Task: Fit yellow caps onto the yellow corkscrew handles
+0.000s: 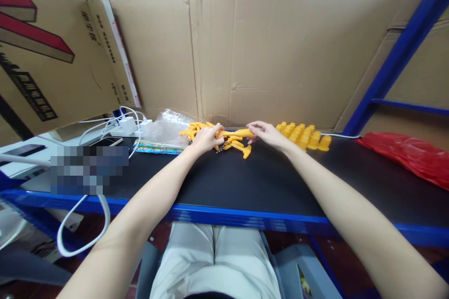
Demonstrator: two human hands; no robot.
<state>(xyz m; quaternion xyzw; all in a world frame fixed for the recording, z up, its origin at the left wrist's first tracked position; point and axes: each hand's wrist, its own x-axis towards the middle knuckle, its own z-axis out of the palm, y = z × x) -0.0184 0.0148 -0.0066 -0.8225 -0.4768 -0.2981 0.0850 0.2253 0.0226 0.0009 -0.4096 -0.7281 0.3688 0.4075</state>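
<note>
Yellow plastic piece (242,133) just above the black worktop (245,182), near its far edge, level between both hands. Left hand (206,138) curled around one end, fingers pressed together over it; right hand (265,133) pinching the other end with thumb and fingertips. Just below the piece, loose yellow pieces (240,147) and a small metal spring (220,149). Right of the piece, a row of yellow parts (303,135); farther right, a red plastic bag (410,159). Left of the piece, a clear plastic bag (168,128), then a white charger (128,126) with cables. Behind the piece, a cardboard wall (263,56).
</note>
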